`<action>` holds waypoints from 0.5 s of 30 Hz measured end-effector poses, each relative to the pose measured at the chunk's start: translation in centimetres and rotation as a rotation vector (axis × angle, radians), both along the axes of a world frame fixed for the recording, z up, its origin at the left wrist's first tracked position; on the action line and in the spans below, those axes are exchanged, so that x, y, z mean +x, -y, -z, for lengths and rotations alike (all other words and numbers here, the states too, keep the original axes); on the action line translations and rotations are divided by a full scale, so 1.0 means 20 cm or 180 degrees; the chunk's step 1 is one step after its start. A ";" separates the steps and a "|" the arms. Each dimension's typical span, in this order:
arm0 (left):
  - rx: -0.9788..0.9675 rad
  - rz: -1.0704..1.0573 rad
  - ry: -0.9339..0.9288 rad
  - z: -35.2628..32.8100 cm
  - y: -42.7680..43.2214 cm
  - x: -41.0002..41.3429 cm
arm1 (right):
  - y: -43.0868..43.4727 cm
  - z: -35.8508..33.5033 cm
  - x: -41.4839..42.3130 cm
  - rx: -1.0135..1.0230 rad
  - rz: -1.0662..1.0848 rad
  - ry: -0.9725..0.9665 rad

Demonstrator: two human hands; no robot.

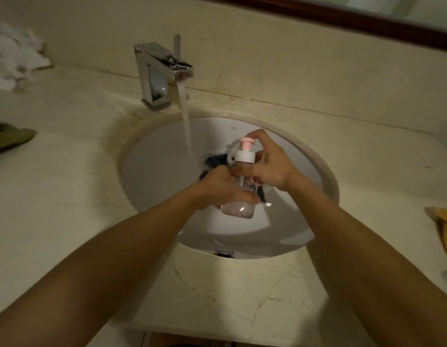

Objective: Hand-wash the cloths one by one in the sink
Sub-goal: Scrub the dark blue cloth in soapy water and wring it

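A clear pump bottle (240,207) with a white collar and pink pump head is held over the white sink (152,176). My left hand (222,190) grips the bottle's body from the left. My right hand (270,166) holds its neck, with the forefinger arched over the pink pump head. Under the bottle a dark cloth (216,160) lies in the basin, mostly hidden by my hands. Water runs from the chrome tap (159,73) into the sink just left of the bottle.
A white cloth pile (12,61) sits at the counter's back left and a green cloth (9,139) at the left edge. A yellow cloth (445,221) lies at the right edge. The marble counter (67,196) surrounds the basin.
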State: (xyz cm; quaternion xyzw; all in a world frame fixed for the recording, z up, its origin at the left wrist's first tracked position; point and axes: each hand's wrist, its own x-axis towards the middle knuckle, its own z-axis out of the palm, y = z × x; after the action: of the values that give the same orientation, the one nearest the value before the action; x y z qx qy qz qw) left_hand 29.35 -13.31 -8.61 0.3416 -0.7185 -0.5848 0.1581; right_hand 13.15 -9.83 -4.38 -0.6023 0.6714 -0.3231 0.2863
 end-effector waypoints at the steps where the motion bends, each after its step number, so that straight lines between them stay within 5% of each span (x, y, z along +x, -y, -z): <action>1: 0.0011 0.0007 -0.0002 0.00 0.00 0.00 | 0.00 0.01 0.00 -0.0025 0.0004 0.0021; 7: -0.0169 -0.0172 0.0094 0.01 -0.01 -0.03 | -0.01 0.06 0.00 0.0002 0.0109 0.0548; 15: -0.0352 -0.0168 -0.0187 -0.09 -0.04 -0.08 | -0.06 -0.05 -0.11 -0.0093 0.0217 0.0403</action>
State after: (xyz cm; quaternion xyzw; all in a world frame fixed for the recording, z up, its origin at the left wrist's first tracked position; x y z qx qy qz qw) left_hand 27.78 -12.56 -6.84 0.3339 -0.7355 -0.5496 0.2131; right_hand 10.86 -8.73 -3.45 -0.5616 0.6673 -0.3799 0.3082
